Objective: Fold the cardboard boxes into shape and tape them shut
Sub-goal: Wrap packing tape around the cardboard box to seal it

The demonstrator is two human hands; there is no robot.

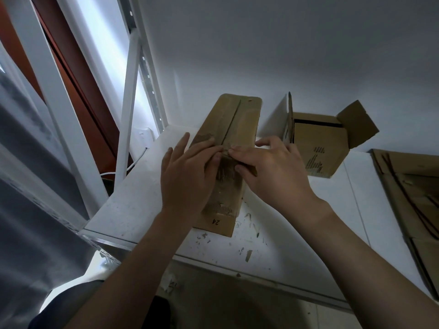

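– Both hands are laid on the long box point(247, 122). Left hand point(187, 176) is pressed flat on the left flap, right hand point(273, 172) is spread over the right flap, and fingertips are met at the centre seam. Nothing is pinched.
– Box position?
– Set on the white table point(133, 210), directly ahead, under the palms. Long axis is run away from the body, with the far end swung slightly right. Seam is aligned with that axis.
– Tape?
– None seen. Seam is judged untaped, and the flaps are only held down.
– Which hand should be freed?
– Both are placed equally close to the seam. Right is suggested, since the open box point(318, 148) and the flat cardboard stack point(418, 200) are set on that side. Left can be used as the clamp. Tape location cannot be told.
– Strip direction?
– To be run along the seam, near end to far. Reach is extended straight forward, not across.
– Risk?
– Flaps may be sprung open once one palm is lifted. Cardboard scraps point(248, 255) are scattered on the near table edge and could be caught under the tape.
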